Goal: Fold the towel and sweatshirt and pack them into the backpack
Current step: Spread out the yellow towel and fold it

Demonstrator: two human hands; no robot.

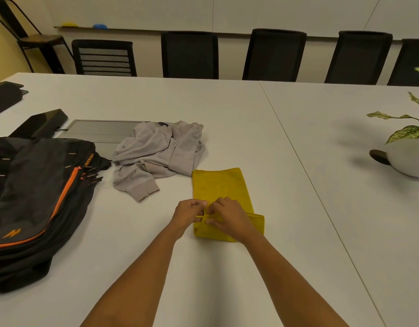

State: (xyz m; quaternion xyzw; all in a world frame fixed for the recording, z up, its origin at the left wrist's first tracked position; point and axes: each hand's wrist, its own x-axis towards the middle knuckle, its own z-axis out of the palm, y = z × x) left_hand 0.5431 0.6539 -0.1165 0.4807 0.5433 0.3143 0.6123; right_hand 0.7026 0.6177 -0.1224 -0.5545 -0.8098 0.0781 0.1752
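A white table (pixel 227 109) is seen across the view, with a row of black chairs (pixel 189 55) set along its far side before a pale wall. At the left, a black backpack (pixel 38 197) with an orange zip is laid flat on the table. Just to its right, a grey sweatshirt (pixel 159 152) is left crumpled and unfolded, 1 cuff pointed toward the near edge. Just beside its right hem, a yellow towel (pixel 218 185) is spread as a long folded strip, its near end doubled over. That near fold is pinched by the 2 hands, the left hand (pixel 188 214) at the towel's left edge and the right hand (pixel 229 218) on top, fingertips nearly meeting. At the far right, a leafy plant in a white pot (pixel 406 159) is stood well apart.
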